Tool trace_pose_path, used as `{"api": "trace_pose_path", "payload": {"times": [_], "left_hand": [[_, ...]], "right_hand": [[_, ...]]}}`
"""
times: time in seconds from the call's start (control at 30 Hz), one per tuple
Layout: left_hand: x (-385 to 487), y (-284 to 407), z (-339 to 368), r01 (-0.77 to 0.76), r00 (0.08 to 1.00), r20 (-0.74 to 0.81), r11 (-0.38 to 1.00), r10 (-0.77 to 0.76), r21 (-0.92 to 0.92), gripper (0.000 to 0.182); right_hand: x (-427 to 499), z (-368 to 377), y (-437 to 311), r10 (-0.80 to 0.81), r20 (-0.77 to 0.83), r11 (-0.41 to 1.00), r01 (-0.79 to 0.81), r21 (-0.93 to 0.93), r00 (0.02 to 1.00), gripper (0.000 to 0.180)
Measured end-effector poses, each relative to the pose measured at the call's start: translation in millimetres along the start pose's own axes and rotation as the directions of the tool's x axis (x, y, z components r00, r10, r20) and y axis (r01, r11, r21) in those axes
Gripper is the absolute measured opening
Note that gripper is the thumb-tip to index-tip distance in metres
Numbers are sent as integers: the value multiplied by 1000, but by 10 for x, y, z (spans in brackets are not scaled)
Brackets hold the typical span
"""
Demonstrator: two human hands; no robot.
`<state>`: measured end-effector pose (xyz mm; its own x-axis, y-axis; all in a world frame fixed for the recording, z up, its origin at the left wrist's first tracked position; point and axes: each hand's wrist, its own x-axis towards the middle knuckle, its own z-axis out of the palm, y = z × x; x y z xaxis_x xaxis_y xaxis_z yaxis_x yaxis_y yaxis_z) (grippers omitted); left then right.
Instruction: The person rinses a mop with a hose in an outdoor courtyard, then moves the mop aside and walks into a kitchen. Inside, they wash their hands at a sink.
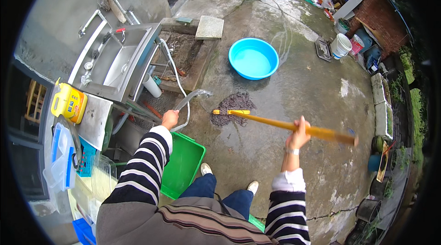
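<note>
My right hand (299, 134) is closed around the yellow wooden handle (268, 120) of a mop. The mop's dark string head (229, 121), with its yellow crossbar, lies on the wet concrete in front of me. In my left hand (170, 119) is a hose (186, 99), whose end points towards the mop head, with water coming out. Beyond the mop a round blue basin (254, 58) stands on the ground, with what looks like water in it. A green plastic crate (182, 165) sits by my feet, below my left hand.
A stainless steel sink (120, 62) and a yellow jug (69, 103) are on the left. A stone slab (209, 27) lies ahead, beside a sunken, edged area. White buckets (341, 46), a black tray (323, 49) and stone planters (382, 117) line the right.
</note>
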<state>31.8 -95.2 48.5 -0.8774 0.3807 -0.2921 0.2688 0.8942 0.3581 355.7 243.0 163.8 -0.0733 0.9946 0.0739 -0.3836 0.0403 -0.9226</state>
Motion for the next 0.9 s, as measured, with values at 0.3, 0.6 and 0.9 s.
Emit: {"api": "trace_pose_path", "payload": {"times": [0.3, 0.6, 0.9], "left_hand": [[-52, -68, 173, -98, 993, 82, 991, 91, 89, 37], [-340, -369, 423, 125, 980, 175, 975, -93, -184, 38], [-451, -316, 145, 75, 997, 24, 972, -71, -224, 36]], "right_hand": [[10, 568, -551, -197, 166, 980, 200, -4, 966, 26], [-413, 1248, -311, -242, 378, 937, 316, -147, 894, 23], [218, 2615, 247, 38, 500, 969, 90, -230, 865, 24]]}}
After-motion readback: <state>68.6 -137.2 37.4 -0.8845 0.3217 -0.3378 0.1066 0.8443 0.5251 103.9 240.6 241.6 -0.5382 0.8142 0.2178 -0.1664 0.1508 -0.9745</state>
